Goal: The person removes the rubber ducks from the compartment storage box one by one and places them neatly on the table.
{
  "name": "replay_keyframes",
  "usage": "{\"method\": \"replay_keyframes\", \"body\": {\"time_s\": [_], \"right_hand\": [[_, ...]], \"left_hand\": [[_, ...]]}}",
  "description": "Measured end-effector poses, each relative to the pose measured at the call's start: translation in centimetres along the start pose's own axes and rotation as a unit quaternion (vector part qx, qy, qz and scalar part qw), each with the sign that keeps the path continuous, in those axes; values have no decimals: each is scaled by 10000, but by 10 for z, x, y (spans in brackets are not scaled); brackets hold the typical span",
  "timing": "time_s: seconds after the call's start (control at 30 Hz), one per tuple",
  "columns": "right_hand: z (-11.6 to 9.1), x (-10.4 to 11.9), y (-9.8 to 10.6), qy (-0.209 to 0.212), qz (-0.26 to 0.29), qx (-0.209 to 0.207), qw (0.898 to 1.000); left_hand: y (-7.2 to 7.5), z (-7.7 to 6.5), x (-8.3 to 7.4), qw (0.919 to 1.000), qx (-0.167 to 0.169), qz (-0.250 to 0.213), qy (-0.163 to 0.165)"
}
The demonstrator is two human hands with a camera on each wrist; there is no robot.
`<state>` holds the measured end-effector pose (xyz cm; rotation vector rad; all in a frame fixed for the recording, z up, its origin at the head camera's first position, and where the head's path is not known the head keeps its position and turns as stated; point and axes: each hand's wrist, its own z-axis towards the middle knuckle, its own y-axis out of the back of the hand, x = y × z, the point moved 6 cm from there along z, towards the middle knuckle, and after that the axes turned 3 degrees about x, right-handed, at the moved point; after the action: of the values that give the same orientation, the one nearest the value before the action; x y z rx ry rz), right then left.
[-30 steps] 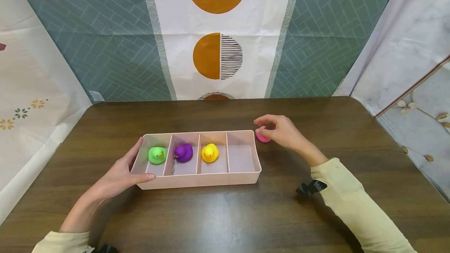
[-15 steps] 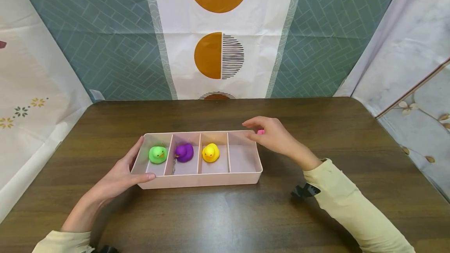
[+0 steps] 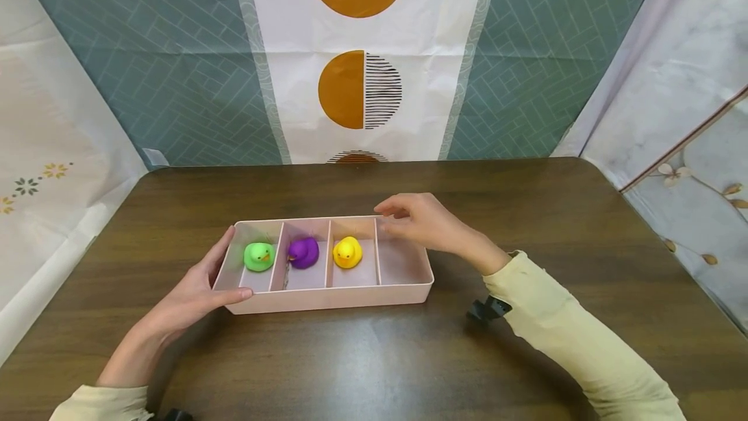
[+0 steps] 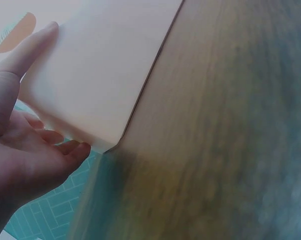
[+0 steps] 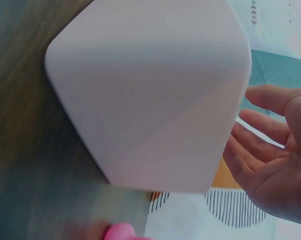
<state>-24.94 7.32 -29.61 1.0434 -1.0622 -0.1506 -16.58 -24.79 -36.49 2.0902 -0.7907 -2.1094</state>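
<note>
The left grip holds thumb and fingers apart, the right grip curving loosely

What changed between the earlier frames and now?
The right hand moved left, from the pink duck to above the rightmost compartment of the divided tray, holding nothing. The pink duck remains outside the tray, hidden from the head view. The left hand still grips the tray's left end; green duck, purple duck and yellow duck kept their compartments.

Smooth box, probably matt plastic.
</note>
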Motion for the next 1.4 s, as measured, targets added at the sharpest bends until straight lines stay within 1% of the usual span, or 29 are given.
{"method": "replay_keyframes", "body": {"time_s": [0.27,0.5,0.73,0.83,0.97,1.1,1.33,1.4], "right_hand": [[12,12,-13,150,299,297,9990],[24,22,-23,224,41,649,9976],[35,29,-34,23,-58,1012,9948],[38,30,-40,1,-78,1224,9925],[42,30,-49,39,-360,1420,9892],[45,31,-56,120,-736,1430,9869],[46,31,-65,238,-861,1435,9856],[46,31,-67,338,-952,1386,9852]], "left_hand": [[-1,2,-1,10000,16,-17,19],[2,1,-2,10000,-10,-45,13],[4,2,-3,10000,-28,-7,47],[3,2,-3,10000,-20,-11,39],[3,1,-3,10000,-21,1,28],[2,1,-2,10000,-16,2,30],[2,1,0,10000,-12,-8,60],[2,1,0,10000,-8,-12,60]]}}
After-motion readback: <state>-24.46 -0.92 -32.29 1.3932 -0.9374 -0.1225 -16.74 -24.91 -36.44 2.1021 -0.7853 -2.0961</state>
